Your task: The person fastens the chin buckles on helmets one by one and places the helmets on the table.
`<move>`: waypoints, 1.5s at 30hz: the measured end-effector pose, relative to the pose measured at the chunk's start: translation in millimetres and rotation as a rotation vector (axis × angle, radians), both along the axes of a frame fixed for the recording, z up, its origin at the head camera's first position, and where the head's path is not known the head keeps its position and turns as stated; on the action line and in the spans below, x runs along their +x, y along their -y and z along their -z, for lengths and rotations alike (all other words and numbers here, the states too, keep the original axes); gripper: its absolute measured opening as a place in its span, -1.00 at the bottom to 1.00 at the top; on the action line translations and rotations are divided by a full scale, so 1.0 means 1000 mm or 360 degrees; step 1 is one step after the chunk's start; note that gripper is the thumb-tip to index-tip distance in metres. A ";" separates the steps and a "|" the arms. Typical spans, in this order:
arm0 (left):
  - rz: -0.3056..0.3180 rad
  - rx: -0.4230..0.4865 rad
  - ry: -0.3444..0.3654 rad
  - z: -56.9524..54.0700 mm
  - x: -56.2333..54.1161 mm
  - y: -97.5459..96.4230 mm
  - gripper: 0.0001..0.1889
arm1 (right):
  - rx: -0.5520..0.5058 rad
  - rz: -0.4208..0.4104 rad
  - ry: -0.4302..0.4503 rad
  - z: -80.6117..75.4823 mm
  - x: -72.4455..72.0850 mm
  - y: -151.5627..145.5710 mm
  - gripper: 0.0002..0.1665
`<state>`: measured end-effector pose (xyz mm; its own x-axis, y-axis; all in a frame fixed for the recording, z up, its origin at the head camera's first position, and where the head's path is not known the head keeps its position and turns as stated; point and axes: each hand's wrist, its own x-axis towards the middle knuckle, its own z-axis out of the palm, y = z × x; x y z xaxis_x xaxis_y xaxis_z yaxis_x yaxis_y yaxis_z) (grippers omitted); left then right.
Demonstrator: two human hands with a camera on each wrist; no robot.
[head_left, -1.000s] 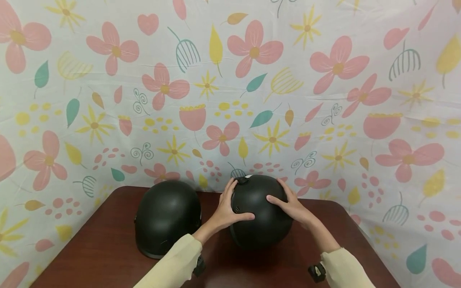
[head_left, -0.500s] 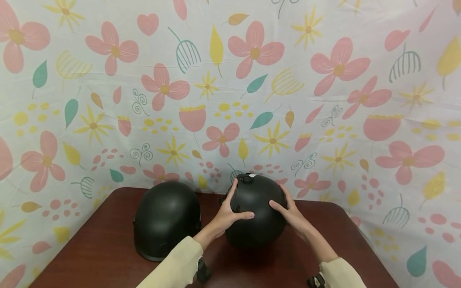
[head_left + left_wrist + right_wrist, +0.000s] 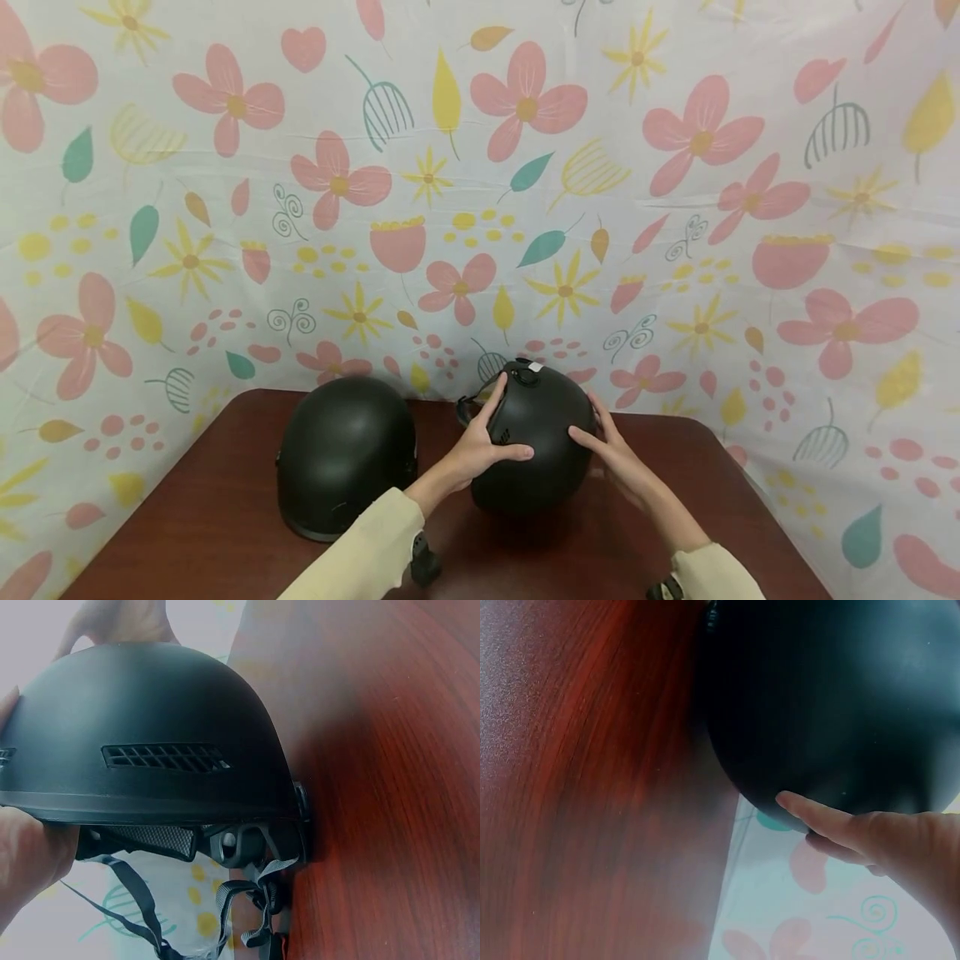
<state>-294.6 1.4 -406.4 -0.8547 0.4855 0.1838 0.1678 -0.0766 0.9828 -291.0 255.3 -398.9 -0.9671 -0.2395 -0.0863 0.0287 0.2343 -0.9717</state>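
In the head view, a matte black helmet [image 3: 543,425] is held on its side at the middle of the table, its opening turned to the left. My left hand [image 3: 474,450] grips the opening's edge, thumb over the outer shell and fingers along the rim. On the right, my right hand [image 3: 617,454] holds the rounded crown between thumb and fingers. The left wrist view shows a slotted vent [image 3: 166,757] and dark chin straps [image 3: 139,892] hanging below the rim. Part of the right fingers is hidden behind the shell [image 3: 817,705] in the right wrist view.
A second black helmet [image 3: 347,450] stands dome up on the left of the dark red-brown table [image 3: 202,500], near my left forearm. Behind the table hangs a flower-patterned cloth [image 3: 480,208]. A small black device [image 3: 424,560] sits at my left wrist.
The held helmet has turned between both hands, so its round knob and white label show more on top and a strap now shows at its left. The other helmet stays put.
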 end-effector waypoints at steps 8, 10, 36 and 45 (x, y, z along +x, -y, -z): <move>-0.0002 -0.0029 -0.0039 0.001 0.000 -0.004 0.11 | -0.0006 0.0002 0.0033 -0.016 -0.002 0.000 0.01; 0.0004 -0.0043 -0.0066 0.001 0.000 -0.007 0.10 | 0.0080 -0.0002 -0.0021 -0.024 -0.004 0.002 -0.03; -0.0033 -0.0283 -0.0263 0.006 0.014 -0.023 0.12 | 0.0672 -0.0016 -0.0378 -0.053 -0.016 0.049 0.04; -0.0051 -0.0180 -0.0149 0.014 0.019 -0.017 -0.08 | 0.0645 0.0029 -0.0305 -0.046 -0.025 0.043 0.07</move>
